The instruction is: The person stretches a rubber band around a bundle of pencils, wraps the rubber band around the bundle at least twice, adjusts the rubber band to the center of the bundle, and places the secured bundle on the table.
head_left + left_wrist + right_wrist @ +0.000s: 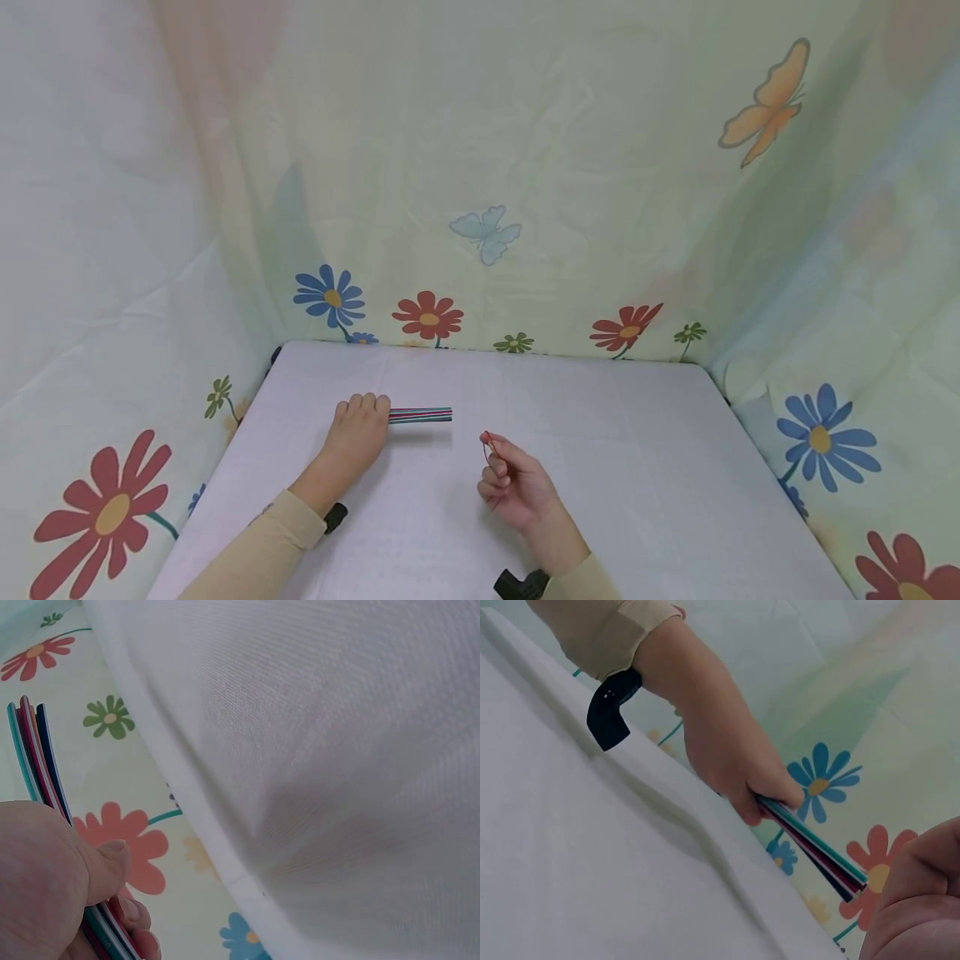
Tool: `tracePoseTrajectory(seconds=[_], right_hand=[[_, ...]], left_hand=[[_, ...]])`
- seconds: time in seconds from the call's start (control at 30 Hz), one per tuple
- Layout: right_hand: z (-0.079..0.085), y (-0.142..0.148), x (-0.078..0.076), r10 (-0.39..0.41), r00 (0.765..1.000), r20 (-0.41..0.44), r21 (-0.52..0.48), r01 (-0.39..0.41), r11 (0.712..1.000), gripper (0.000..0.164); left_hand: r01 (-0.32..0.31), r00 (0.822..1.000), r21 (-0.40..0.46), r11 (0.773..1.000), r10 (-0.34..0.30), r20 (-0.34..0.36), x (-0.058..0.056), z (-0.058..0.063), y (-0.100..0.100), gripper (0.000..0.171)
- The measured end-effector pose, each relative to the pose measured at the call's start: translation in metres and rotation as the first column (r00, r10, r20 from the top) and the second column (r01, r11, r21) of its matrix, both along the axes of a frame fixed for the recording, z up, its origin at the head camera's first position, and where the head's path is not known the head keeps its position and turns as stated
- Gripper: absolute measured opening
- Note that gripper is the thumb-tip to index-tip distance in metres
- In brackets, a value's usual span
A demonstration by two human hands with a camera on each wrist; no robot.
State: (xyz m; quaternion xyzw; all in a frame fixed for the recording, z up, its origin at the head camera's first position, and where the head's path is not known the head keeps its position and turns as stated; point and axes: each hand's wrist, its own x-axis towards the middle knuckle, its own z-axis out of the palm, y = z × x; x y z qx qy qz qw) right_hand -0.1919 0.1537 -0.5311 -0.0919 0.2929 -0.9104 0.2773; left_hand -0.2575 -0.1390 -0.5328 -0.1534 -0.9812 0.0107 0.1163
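Note:
My left hand (360,429) grips a bundle of thin striped pencils (422,415) in teal, dark red and navy, held roughly level over the left part of the table. Their free ends point right in the head view. Up close in the left wrist view, the pencils (46,761) stick out on both sides of the fist. To the right, my right hand (525,492) pinches a thin red rubber band (484,451) between thumb and fingertips, a short gap from the pencil ends. In the right wrist view, only part of the right hand (922,907) shows; the band is hidden.
A white cloth covers the table (637,467). Around it hangs a pale curtain (555,167) printed with flowers and butterflies, close along the back and side edges. Black devices (521,583) sit at both wrists.

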Motion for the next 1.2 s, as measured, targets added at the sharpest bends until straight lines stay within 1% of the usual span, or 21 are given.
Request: tracePoseTrajectory(seconds=[0.1,0.17,0.27,0.47,0.57,0.67,0.8,0.87,0.93,1.07,1.13,1.2], right_hand=[[0.0,-0.003,0.002,0.027,0.999,-0.044,-0.01,-0.028,1.0,0.033],[0.0,-0.004,0.003,0.032,0.998,-0.05,0.001,-0.032,0.999,0.033],[-0.001,-0.004,0.004,0.015,0.999,-0.039,0.03,-0.014,0.999,0.03],[-0.004,-0.004,0.002,-0.091,0.996,0.001,0.059,0.091,0.994,0.031],[-0.006,-0.004,-0.001,-0.15,0.988,0.042,0.09,0.146,0.985,0.034],[-0.008,-0.005,-0.005,-0.196,0.977,0.081,0.141,0.184,0.973,0.039],[-0.012,-0.004,-0.012,-0.228,0.97,0.081,0.218,0.206,0.954,0.03],[-0.015,-0.004,-0.016,-0.238,0.97,0.053,0.279,0.214,0.936,0.029],[-0.016,-0.005,-0.022,-0.242,0.97,0.011,0.355,0.222,0.908,0.031],[-0.016,-0.006,-0.035,-0.223,0.972,-0.081,0.514,0.232,0.826,0.045],[-0.015,-0.006,-0.041,-0.198,0.973,-0.115,0.572,0.228,0.788,0.054],[-0.013,-0.007,-0.046,-0.173,0.976,-0.132,0.619,0.218,0.754,0.061]], left_hand=[[0.005,1.0,0.003,1.0,-0.005,-0.022,0.001,-0.002,-0.001,0.013],[0.008,0.999,0.003,1.0,-0.008,-0.037,0.001,-0.003,-0.002,0.014],[0.008,0.999,0.006,1.0,-0.008,-0.039,0.0,-0.005,-0.002,0.013],[0.003,1.0,0.002,1.0,-0.003,-0.015,-0.001,-0.005,-0.001,0.012],[0.011,1.0,0.003,1.0,-0.011,-0.025,0.0,-0.002,0.0,0.012],[0.026,0.999,0.0,1.0,-0.026,-0.045,0.001,0.0,0.003,0.014],[0.039,0.997,-0.009,0.999,-0.04,-0.067,0.003,0.003,0.006,0.016],[0.041,0.997,-0.011,0.999,-0.041,-0.07,0.004,0.004,0.007,0.015],[0.042,0.997,-0.008,0.999,-0.042,-0.071,0.005,0.005,0.009,0.014],[0.051,0.996,-0.01,0.999,-0.051,-0.074,0.006,0.007,0.013,0.013],[0.056,0.996,-0.017,0.998,-0.058,-0.075,0.007,0.007,0.014,0.015],[0.063,0.995,-0.025,0.998,-0.065,-0.073,0.008,0.007,0.016,0.016]])
